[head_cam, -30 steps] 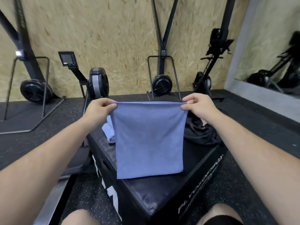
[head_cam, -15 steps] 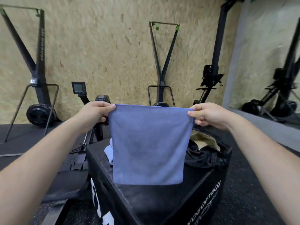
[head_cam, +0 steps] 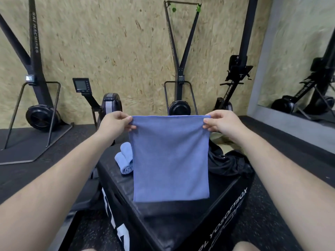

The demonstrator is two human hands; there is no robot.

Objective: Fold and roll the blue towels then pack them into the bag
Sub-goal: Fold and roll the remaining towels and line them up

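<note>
Blue towel (head_cam: pixel 170 158) hangs flat in the air over the black soft box (head_cam: pixel 183 220), stretched by its two top corners. The left hand (head_cam: pixel 114 124) pinches the top left corner between thumb and fingers, and the right hand (head_cam: pixel 220 124) pinches the top right corner the same way, so both hands grasp the cloth. The top edge runs level between them. The bottom edge hangs low over the near part of the box top; whether it touches the box I cannot tell.

On the far left part of the box top lie two rolled towels (head_cam: pixel 125 160), side by side and touching, partly hidden behind the hanging cloth. On the far right part sits the black bag (head_cam: pixel 228 163), crumpled, partly hidden by the towel and the right forearm.

White lettering runs along the box sides. The box stands on a dark speckled floor (head_cam: pixel 85 232). Black exercise machines (head_cam: pixel 178 87) stand far off along the chipboard wall (head_cam: pixel 108 42), one at the left carrying a small monitor (head_cam: pixel 81 85). At the far right, a mirror (head_cam: pixel 299 69) reflects another machine.
</note>
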